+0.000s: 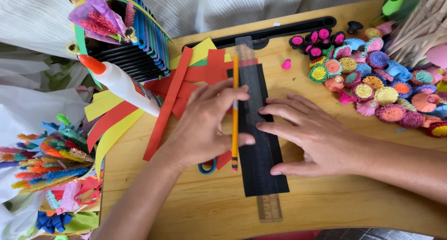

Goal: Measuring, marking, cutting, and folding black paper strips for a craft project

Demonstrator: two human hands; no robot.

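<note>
My left hand [205, 128] grips a yellow pencil [235, 89] upright along the left edge of a clear ruler [270, 206]. The ruler lies lengthwise on a black paper strip [260, 175] on the wooden table [195, 207]. My right hand [309, 140] lies flat, palm down, on the ruler and black strip, with its fingers spread and pointing left. The pencil's tip is near the top of the black strip, and its dark end is by my left thumb.
Red and yellow paper strips [170, 100] fan out under a white glue bottle with an orange cap [122, 85]. Several quilled paper flowers [372, 77] cover the right side. A black tray [274, 31] lies at the back. A blue scissor handle [207, 168] peeks out below my left hand. Paper bouquets [51, 161] stand at the left.
</note>
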